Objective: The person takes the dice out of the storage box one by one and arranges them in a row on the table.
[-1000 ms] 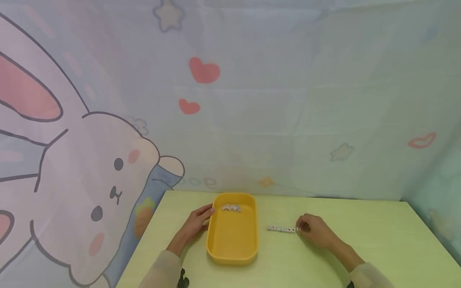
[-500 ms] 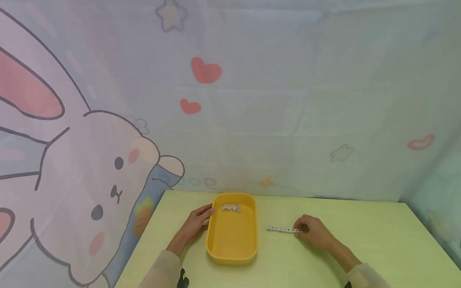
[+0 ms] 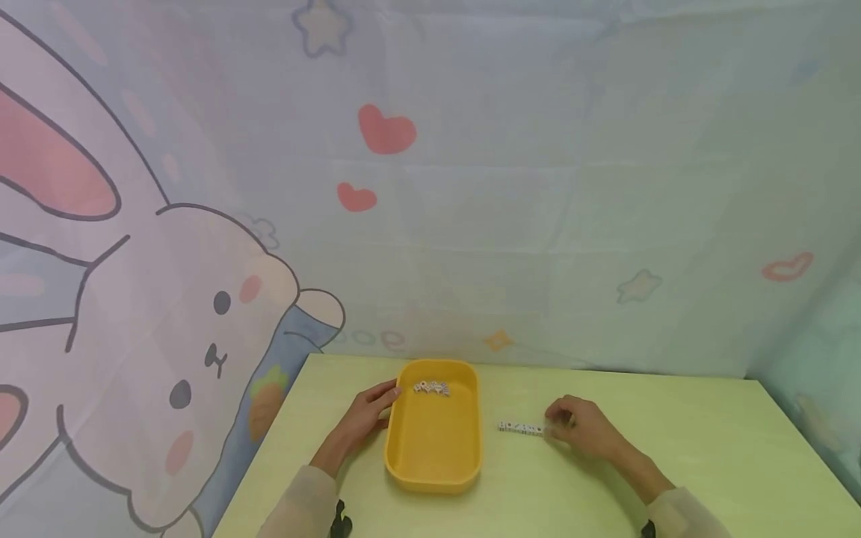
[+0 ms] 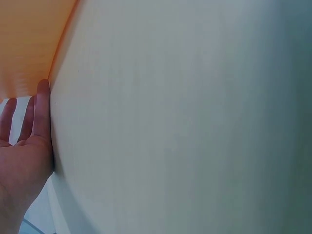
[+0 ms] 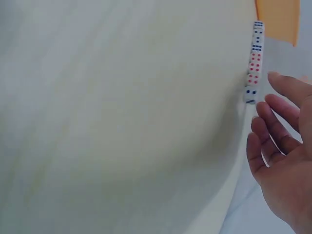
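Observation:
A row of several white dice (image 3: 521, 428) lies on the table, running sideways from the tray; their pips are blue and red in the right wrist view. My right hand (image 3: 584, 430) is at the row's right end, thumb and fingers apart and loosely bent beside the last die (image 5: 250, 94), with nothing between them. A yellow tray (image 3: 433, 448) stands to the left of the row. My left hand (image 3: 366, 415) rests against its left side, fingertips touching the wall; in the left wrist view the fingers look fairly straight. Inside the tray, small dice (image 3: 432, 388) cluster at the far end.
The pale yellow-green table (image 3: 706, 448) runs back to a fabric backdrop (image 3: 484, 261) printed with a rabbit, hearts and stars. A small dark object (image 3: 341, 521) is next to the left sleeve at the front.
My right hand has shifted slightly left, bringing a die against the row's right end, and the thumb and fingers have come apart from it. The left hand and tray have stayed put.

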A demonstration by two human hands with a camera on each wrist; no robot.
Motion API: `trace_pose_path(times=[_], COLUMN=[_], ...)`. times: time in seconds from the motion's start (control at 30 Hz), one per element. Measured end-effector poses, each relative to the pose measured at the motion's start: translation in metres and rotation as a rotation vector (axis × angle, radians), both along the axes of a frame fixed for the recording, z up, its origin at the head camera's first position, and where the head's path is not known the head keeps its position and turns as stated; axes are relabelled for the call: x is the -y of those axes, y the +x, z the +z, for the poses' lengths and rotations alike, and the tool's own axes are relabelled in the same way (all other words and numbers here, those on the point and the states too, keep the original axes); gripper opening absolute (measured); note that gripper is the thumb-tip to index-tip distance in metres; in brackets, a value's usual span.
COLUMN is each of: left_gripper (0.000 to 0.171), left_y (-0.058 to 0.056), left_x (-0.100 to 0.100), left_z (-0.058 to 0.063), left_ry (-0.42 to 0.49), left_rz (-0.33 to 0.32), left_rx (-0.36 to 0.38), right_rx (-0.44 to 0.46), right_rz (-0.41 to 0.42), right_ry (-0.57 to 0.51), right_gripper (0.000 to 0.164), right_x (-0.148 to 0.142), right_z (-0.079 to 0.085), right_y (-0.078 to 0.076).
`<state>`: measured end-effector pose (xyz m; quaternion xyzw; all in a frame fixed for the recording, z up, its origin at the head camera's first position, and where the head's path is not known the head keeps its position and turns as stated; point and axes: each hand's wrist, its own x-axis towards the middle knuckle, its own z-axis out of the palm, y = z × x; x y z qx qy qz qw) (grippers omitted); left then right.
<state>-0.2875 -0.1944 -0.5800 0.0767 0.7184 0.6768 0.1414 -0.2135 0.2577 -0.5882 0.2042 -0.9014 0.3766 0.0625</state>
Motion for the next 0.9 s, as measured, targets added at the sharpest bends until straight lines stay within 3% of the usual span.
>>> trace_pose_path(times=[0.3, 0.57, 0.8, 0.9], left_gripper=[0.062, 0.062, 0.062, 0.063], left_y=[-0.003, -0.004, -0.004, -0.004], left_x=[-0.001, -0.002, 0.0, -0.001], left_z=[-0.002, -0.003, -0.002, -0.003], left_ry=[0.01, 0.015, 0.012, 0.011], left_rz=[0.001, -0.002, 0.008, 0.006], left_rx=[0.001, 0.005, -0.001, 0.005], right_rx=[-0.089, -0.139, -0.212, -0.197], right_rz=[0.002, 0.1, 0.164, 0.169], right_ry=[-0.086, -0.074, 0.09, 0.151], right_gripper=[0.023, 0.03, 0.034, 0.035], right_x=[0.049, 0.106, 0.146, 0.157], right_z=[0.034, 0.058, 0.063, 0.063], right_y=[-0.02, -0.043, -0.065, -0.072])
